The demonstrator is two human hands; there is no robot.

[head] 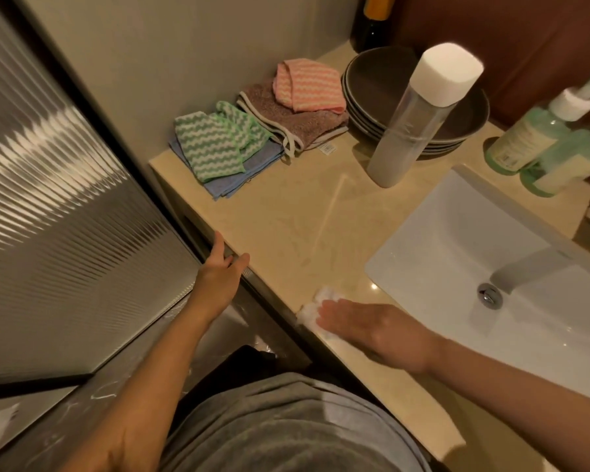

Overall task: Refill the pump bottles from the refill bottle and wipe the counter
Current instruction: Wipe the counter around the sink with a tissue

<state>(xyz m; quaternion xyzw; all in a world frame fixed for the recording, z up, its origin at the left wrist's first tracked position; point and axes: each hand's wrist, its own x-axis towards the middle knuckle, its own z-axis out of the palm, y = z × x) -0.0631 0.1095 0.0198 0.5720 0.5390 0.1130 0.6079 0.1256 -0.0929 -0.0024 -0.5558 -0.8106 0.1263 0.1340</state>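
Observation:
My right hand (375, 330) lies flat, fingers straight, pressing a crumpled white tissue (312, 310) onto the beige counter (286, 219) near its front edge, left of the sink. My left hand (220, 274) is off the counter's front edge with relaxed fingers, its fingertips touching the edge. A tall clear refill bottle (413, 127) with a white cap stands upright at the back of the counter. Two green pump bottles (525, 137) (569, 161) stand at the far right behind the sink.
A white sink (433, 253) with a faucet (532, 264) fills the right side. A stack of dark plates (365, 86) sits behind the refill bottle. Folded cloths, green (215, 144), brown (297, 120) and pink (307, 85), lie at the back left. A ribbed glass door (55, 206) stands on the left.

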